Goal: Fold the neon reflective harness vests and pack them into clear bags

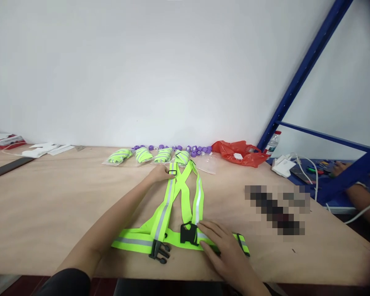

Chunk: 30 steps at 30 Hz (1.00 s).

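A neon-yellow reflective vest (165, 211) made of straps with grey stripes lies spread on the table, its shoulder straps crossing near the top. My left hand (160, 173) reaches to the upper left strap and pinches its edge beside the black slider (172, 172). My right hand (223, 248) lies on the lower right waist strap, fingers apart, just right of the black female buckle (188, 233). The male buckle (159, 251) hangs unfastened at the lower left, apart from the female half. Part of the right waist strap is hidden under my right hand.
Several bagged vests (143, 155) line the back, with purple rolls (199, 150) behind them. A red plastic bag (240, 153) and a bottle (273, 144) stand right. A blue frame (305, 70) and another person's arm (362, 201) are at far right. A dark strip (10, 167) lies left.
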Each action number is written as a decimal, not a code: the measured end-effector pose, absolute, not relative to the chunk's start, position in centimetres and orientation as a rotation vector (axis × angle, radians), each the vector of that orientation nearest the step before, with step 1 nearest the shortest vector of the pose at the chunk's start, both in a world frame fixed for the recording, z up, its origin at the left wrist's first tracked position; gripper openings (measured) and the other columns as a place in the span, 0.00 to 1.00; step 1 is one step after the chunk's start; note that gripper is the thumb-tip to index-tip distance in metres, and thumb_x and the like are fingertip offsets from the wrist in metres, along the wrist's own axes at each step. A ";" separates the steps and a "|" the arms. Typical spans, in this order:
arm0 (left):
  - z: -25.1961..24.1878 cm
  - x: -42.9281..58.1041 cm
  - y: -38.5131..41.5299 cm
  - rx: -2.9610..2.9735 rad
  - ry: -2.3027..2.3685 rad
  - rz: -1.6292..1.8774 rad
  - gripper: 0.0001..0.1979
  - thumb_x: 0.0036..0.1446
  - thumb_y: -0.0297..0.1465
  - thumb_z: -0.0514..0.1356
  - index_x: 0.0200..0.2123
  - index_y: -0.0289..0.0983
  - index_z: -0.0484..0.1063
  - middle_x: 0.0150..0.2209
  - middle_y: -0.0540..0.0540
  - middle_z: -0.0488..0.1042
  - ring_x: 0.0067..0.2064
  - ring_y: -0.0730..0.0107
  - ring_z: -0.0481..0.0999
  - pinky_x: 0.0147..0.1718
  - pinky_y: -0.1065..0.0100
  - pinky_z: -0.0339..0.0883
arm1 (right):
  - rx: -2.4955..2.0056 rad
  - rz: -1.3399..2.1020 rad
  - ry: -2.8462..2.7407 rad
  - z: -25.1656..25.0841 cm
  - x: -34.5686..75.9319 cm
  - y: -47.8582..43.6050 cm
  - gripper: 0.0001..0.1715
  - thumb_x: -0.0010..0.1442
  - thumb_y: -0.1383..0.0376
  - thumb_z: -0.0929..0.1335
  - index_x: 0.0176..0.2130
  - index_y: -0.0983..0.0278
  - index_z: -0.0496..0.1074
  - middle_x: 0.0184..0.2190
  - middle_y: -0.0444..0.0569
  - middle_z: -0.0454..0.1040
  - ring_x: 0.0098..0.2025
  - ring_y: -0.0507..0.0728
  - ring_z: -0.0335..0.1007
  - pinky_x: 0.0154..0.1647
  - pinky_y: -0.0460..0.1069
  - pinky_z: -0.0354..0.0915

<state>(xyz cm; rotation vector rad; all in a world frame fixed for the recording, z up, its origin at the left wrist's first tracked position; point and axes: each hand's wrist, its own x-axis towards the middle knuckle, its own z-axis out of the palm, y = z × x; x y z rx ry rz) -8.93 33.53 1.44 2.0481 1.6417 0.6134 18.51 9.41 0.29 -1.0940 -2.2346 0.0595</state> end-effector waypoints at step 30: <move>1.1 -7.0 34.3 1.497 1.363 1.014 0.25 0.55 0.50 0.63 0.21 0.35 0.67 0.20 0.50 0.70 0.22 0.73 0.71 0.22 0.72 0.68 | -1.197 0.503 -2.377 1.6 8.8 9.4 0.26 0.54 0.57 0.77 0.49 0.59 0.71 0.49 0.49 0.76 0.52 0.63 0.69 0.53 0.56 0.61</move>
